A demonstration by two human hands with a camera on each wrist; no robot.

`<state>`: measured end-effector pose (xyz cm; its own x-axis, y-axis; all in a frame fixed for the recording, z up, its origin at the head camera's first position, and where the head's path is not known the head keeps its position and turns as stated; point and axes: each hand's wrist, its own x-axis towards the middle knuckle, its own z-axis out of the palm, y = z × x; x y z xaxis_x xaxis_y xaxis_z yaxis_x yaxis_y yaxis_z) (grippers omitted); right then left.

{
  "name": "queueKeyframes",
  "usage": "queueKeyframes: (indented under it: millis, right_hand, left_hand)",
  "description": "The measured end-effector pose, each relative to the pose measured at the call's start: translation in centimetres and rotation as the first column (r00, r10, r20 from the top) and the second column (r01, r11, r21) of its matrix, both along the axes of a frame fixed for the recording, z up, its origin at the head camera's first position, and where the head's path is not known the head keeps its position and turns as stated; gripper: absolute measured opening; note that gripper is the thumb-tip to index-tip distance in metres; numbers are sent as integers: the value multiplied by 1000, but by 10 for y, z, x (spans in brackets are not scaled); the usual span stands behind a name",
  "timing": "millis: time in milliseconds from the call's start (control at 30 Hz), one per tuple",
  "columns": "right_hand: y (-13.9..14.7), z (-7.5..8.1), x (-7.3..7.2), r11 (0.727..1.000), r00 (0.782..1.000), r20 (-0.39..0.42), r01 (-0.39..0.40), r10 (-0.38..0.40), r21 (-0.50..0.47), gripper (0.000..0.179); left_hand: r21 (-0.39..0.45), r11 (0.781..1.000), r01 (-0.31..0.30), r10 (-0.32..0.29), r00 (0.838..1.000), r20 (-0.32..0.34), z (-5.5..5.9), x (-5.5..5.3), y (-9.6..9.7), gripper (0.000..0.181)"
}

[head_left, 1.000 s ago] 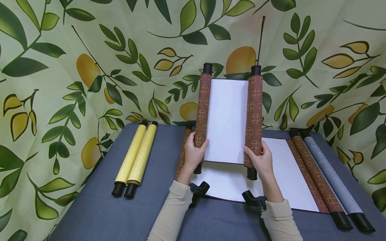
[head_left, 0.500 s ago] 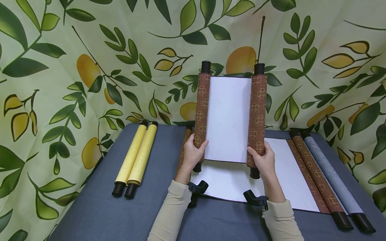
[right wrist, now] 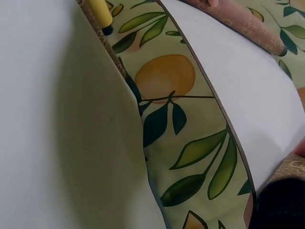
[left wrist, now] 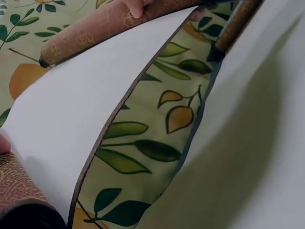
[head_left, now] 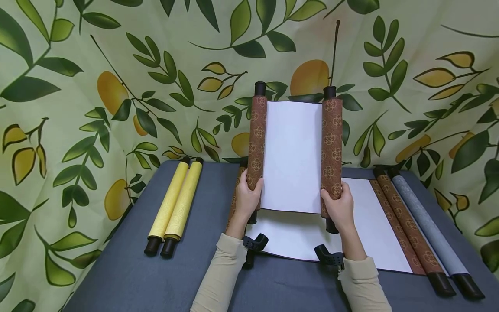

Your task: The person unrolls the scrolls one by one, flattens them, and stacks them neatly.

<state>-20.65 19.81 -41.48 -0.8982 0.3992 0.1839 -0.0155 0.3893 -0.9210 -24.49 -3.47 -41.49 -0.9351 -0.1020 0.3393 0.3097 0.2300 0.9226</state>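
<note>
In the head view a brown-red patterned hanging scroll (head_left: 292,156) is held up, partly unrolled, white paper facing me. My left hand (head_left: 248,197) grips the lower part of its left roll (head_left: 256,143), thumb in front. The right roll (head_left: 331,147) is gripped likewise by my right hand (head_left: 340,207). Black knobs cap both rolls. Below it, a second scroll (head_left: 376,225) lies unrolled on the table, partly hidden behind the raised one and my hands. The left wrist view shows white paper (left wrist: 105,81) stretching toward the far roll (left wrist: 90,36); the right wrist view shows the opposite roll (right wrist: 248,24).
Two yellow rolled scrolls (head_left: 183,203) lie side by side at the left of the dark blue-grey table (head_left: 117,260). At the right lie a brown patterned rolled scroll (head_left: 409,225) and a grey-blue one (head_left: 432,229). A leaf-and-fruit printed cloth (head_left: 218,39) hangs behind.
The two rolls of the raised scroll have moved a little apart, so more white paper shows between them. Both hands keep their grip. The scrolls on the table have not moved.
</note>
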Motion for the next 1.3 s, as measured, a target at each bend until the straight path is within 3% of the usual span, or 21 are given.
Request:
queueKeyframes:
  millis: [233, 400, 800, 1300]
  right_hand:
    - [0, 2, 1, 1000, 999, 37, -16, 17, -23, 59]
    - [-1, 2, 1, 999, 998, 48, -34, 36, -33, 66]
    - [1, 0, 1, 1000, 999, 54, -6, 8, -21, 56]
    - [8, 3, 2, 999, 999, 36, 34, -35, 11, 45]
  left_hand:
    - [-23, 999, -43, 43, 999, 22, 0, 1, 0, 52]
    - [-4, 999, -54, 54, 998, 25, 0, 1, 1, 62]
    - [-19, 998, -60, 60, 998, -33, 2, 2, -2, 60]
    - [-4, 1000, -19, 19, 999, -29, 1, -1, -8, 53]
